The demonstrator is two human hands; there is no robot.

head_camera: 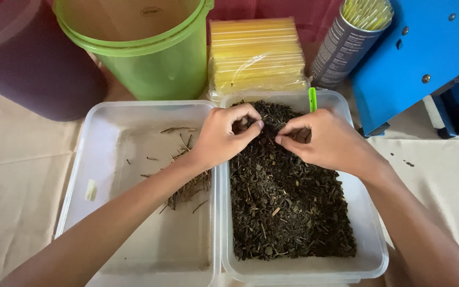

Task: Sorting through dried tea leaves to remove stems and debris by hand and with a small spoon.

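Two clear plastic tubs sit side by side. The right tub (374, 244) is filled with dark dried leaf bits (282, 202). The left tub (107, 114) holds a small heap of thin brown stems (189, 186). My left hand (221, 135) reaches over the right tub's far end with its fingers curled and pinched on leaf bits. My right hand (322, 139) rests on the leaves opposite it, thumb and forefinger pinched together. A green stick (312, 99) stands up just behind my right hand.
A green bucket (144, 48) and a dark purple container (27, 64) stand behind the left tub. A stack of yellow plastic sleeves (256, 53), a grey can of yellow straws (346, 42) and a blue machine (421, 58) lie behind the right tub. A beige cloth (17, 175) covers the table.
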